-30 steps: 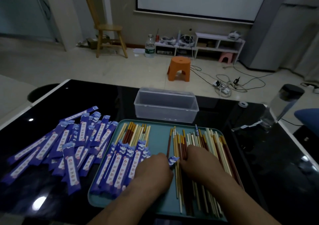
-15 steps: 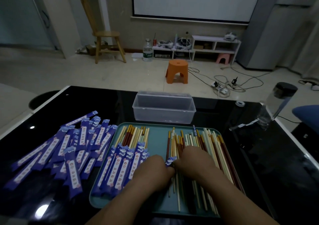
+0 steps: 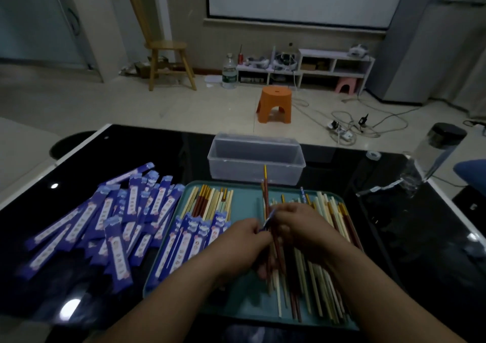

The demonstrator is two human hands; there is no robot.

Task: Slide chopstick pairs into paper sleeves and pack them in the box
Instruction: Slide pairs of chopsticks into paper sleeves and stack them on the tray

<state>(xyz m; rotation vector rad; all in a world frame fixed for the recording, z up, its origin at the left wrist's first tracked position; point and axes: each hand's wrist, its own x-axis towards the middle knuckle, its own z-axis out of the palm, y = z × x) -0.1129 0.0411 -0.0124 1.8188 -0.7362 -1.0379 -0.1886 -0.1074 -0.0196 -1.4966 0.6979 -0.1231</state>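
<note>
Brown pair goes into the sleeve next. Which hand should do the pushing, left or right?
Right, probably. The right hand seems to grip the brown chopstick pair, which stands tilted up over the tray. The left hand pinches the blue sleeve right beside it, so it should just hold steady.

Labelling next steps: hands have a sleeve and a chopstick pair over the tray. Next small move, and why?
Likely slide the sleeve further along the pair. The left hand pinches the sleeve against the red pair, which the right hand grips. The pair's gold-tipped upper length shows bare, so it does not look sleeved yet. The box looks empty.
</note>
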